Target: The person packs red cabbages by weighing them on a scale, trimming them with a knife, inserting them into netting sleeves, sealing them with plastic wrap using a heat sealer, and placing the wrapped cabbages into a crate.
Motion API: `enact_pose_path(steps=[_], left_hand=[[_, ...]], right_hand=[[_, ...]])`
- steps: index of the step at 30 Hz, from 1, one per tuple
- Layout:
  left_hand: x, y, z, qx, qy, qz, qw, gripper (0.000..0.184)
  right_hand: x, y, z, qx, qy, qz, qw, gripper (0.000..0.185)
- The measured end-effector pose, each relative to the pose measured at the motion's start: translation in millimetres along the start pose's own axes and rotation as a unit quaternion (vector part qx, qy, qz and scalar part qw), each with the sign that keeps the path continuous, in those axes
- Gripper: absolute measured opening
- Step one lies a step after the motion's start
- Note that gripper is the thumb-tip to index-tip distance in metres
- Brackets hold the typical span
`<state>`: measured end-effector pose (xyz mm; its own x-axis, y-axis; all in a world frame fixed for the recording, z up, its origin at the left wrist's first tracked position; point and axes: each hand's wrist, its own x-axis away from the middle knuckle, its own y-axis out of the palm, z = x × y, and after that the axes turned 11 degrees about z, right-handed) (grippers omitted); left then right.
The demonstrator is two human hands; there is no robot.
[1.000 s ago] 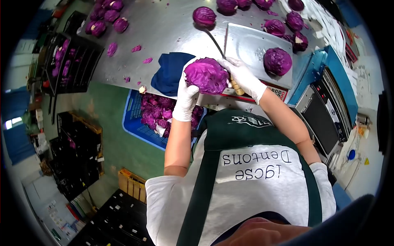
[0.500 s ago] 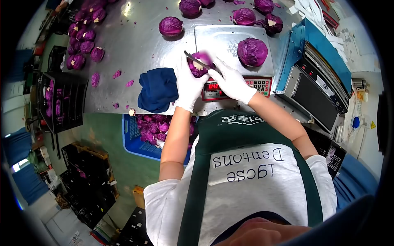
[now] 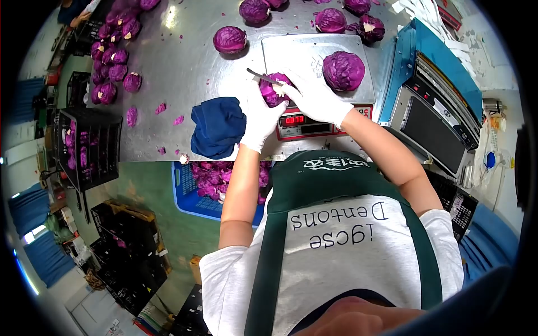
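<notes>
A red cabbage [image 3: 273, 96] with a pale cut stem sits between my gloved hands at the scale's near left edge. My left hand [image 3: 259, 116] is wrapped round its left side. My right hand [image 3: 315, 96] is closed on a dark-bladed knife [image 3: 259, 74], its blade lying across the top of the cabbage and pointing left. The fingers of my right hand also rest against the cabbage. Another red cabbage [image 3: 343, 71] stands on the plate of the weighing scale [image 3: 305, 47], whose red display is lit.
A blue cloth [image 3: 217, 127] lies left of my left hand. Several cabbages [image 3: 230, 40] are on the metal table [image 3: 174, 61]. Below its edge is a blue crate [image 3: 188, 203] of purple leaves. A blue-and-black machine [image 3: 431, 123] stands right; a black crate [image 3: 92, 148] stands left.
My right hand has shifted with the knife, and its fingers now lie higher over the cabbage. The scale's displayed number has changed. The whole view has shifted slightly.
</notes>
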<state>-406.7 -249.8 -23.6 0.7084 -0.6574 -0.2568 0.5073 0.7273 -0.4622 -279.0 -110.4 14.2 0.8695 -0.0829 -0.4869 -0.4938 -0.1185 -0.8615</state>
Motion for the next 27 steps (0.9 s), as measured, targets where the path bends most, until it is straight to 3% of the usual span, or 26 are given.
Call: enact_pose_path(steps=[1, 3, 6, 7, 8, 9, 10, 12, 14, 16, 18, 20, 22, 23, 25, 27], left_hand=[[1, 0, -2, -0.015, 0.008, 0.008, 1.0, 0.083], [0, 2, 7, -0.026, 0.028, 0.016, 0.999, 0.084], [2, 4, 14, -0.018, 0.035, 0.02, 0.999, 0.084], [3, 4, 20, -0.015, 0.027, 0.011, 0.999, 0.084], [7, 2, 24, -0.013, 0.018, 0.003, 1.0, 0.084], [14, 3, 19, -0.029, 0.04, 0.008, 0.999, 0.084], [19, 0, 19, -0.022, 0.06, 0.017, 0.998, 0.084], [28, -3, 12, 0.091, -0.036, 0.042, 0.994, 0.085], [37, -12, -1, 0.174, -0.025, 0.092, 0.98, 0.086], [43, -31, 13, 0.426, -0.138, 0.138, 0.884, 0.082], [53, -58, 5, 0.556, -0.19, 0.142, 0.796, 0.081], [60, -82, -5, 0.587, -0.239, 0.155, 0.758, 0.086], [67, -93, -17, 0.6, -0.262, 0.149, 0.741, 0.081], [70, -95, -19, 0.602, -0.268, 0.156, 0.736, 0.08], [71, -95, -17, 0.6, -0.256, 0.161, 0.74, 0.079], [74, -94, -16, 0.586, -0.217, 0.162, 0.763, 0.086]], right_hand=[[-7, -2, -1, -0.12, 0.133, -0.05, 0.983, 0.043], [-28, -9, -1, -0.345, 0.379, -0.141, 0.847, 0.04], [-17, 7, 9, -0.319, 0.302, -0.05, 0.897, 0.04], [-22, -1, 8, -0.311, 0.336, -0.068, 0.886, 0.042], [-19, 13, 20, 0.042, 0.049, 0.007, 0.998, 0.046], [-15, 11, 27, -0.2, 0.316, -0.058, 0.926, 0.047], [-31, -15, 20, -0.416, 0.536, -0.113, 0.726, 0.049], [-7, 25, 26, -0.303, 0.309, 0.107, 0.895, 0.05], [-39, -19, 15, -0.406, 0.541, -0.02, 0.736, 0.051], [-51, -30, 14, -0.363, 0.557, 0.03, 0.747, 0.048], [-57, -23, 31, -0.398, 0.543, 0.142, 0.726, 0.045], [-79, -38, 10, -0.489, 0.449, 0.216, 0.715, 0.041], [-95, -63, -36, -0.53, 0.402, 0.056, 0.745, 0.038], [-105, -82, -60, -0.548, 0.31, -0.028, 0.777, 0.065], [-112, -91, -91, -0.566, 0.273, -0.08, 0.773, 0.062], [-102, -66, -99, -0.474, 0.235, -0.068, 0.846, 0.054]])
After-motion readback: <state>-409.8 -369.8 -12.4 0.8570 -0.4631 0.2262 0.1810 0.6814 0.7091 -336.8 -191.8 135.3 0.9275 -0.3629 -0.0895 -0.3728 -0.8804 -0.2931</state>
